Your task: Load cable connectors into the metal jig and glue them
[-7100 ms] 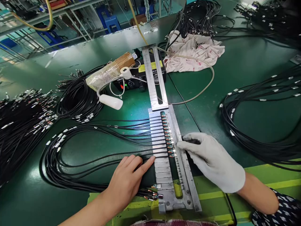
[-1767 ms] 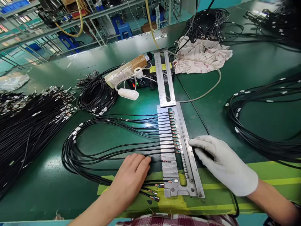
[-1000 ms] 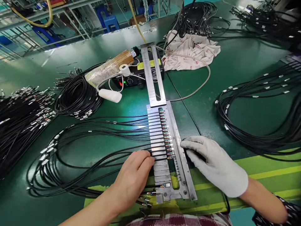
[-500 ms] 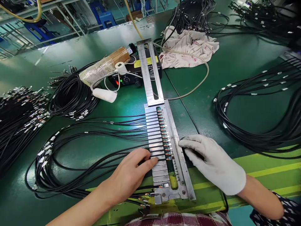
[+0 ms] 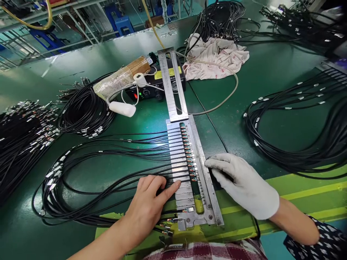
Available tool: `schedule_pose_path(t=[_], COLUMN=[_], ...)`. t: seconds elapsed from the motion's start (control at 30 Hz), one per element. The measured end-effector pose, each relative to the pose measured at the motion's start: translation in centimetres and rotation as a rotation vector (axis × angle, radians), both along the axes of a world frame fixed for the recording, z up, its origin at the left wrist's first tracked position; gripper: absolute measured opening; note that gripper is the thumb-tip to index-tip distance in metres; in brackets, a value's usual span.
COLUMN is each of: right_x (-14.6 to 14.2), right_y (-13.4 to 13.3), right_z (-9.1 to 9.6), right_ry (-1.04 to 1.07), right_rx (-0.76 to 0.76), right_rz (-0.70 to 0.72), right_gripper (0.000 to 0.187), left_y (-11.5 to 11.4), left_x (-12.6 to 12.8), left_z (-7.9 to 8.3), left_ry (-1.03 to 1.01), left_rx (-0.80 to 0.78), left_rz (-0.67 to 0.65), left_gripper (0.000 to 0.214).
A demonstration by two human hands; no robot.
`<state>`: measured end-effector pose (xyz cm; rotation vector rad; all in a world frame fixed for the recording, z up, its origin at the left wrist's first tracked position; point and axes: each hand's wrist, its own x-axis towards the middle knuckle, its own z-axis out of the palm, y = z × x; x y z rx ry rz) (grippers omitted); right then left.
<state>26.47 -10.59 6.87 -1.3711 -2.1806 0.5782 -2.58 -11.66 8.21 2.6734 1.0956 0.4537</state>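
A long metal slotted fixture (image 5: pixel 177 164) lies lengthwise on the green bench. Several black cables (image 5: pixel 121 169) sit in its slots, their stripped coloured ends (image 5: pixel 189 159) lined up in the centre channel. My bare left hand (image 5: pixel 149 204) lies flat at the fixture's left edge, the index finger stretched onto a black cable where it enters a slot. My white-gloved right hand (image 5: pixel 242 184) rests flat on the fixture's right rail, fingertips beside the wire ends. Loose cable ends (image 5: pixel 168 220) lie by the fixture's near corner.
A second metal bar (image 5: pixel 172 83) leans on a black control box (image 5: pixel 151 92) with a lit lamp. Nearby are a white oval piece (image 5: pixel 121 108), a wrapped roll (image 5: pixel 121 77) and a crumpled cloth (image 5: pixel 217 59). Cable coils lie left (image 5: pixel 81 108) and right (image 5: pixel 298 141).
More slots hold cables than in the earliest frame. My left hand has slid nearer along the fixture's left edge and now stretches its index finger onto it. My right hand barely moved.
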Motion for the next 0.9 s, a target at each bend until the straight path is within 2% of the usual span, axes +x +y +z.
schedule_pose_path(t=[0.13,0.3,0.37,0.4,0.47,0.57,0.67,0.77,0.9], right_x=[-0.1,0.0,0.1,0.1,0.1,0.0,-0.1,-0.1,-0.1], right_y=[-0.6,-2.1,-2.4,-2.4,-2.4,-2.2,-2.1,-1.9,-1.7], right_z=[0.2,0.0,-0.2,-0.3,-0.5,-0.5,-0.4,-0.1,0.0], right_ry=[-0.003,-0.017,-0.029,-0.031,-0.02,0.003,0.008,0.0,-0.002], right_rx=[0.085,0.094,0.074,0.062,0.041,0.047,0.062,0.061,0.044], right_rz=[0.045,0.05,0.03,0.023,0.015,0.013,0.008,0.006,0.012], right_gripper=[0.03,0.03,0.03,0.03,0.031,0.03,0.03,0.029,0.029], left_y=[-0.4,-2.4,-3.2,-3.5,-3.4,-2.5,-1.2,-0.3,0.2], left_x=[-0.1,-0.7,-1.0,-1.1,-1.1,-0.6,0.3,0.9,0.8], left_z=[0.6,1.9,2.0,2.0,1.8,1.5,1.3,1.0,1.1], left_ry=[-0.025,-0.106,-0.103,-0.109,-0.17,-0.23,-0.157,-0.093,-0.085], left_rx=[-0.095,-0.413,-0.506,-0.526,-0.494,-0.295,-0.13,-0.105,-0.077], left_rz=[-0.038,0.095,0.125,0.132,0.15,0.151,0.062,-0.024,-0.057], left_gripper=[0.048,0.023,0.01,0.011,0.014,0.015,0.021,0.032,0.035])
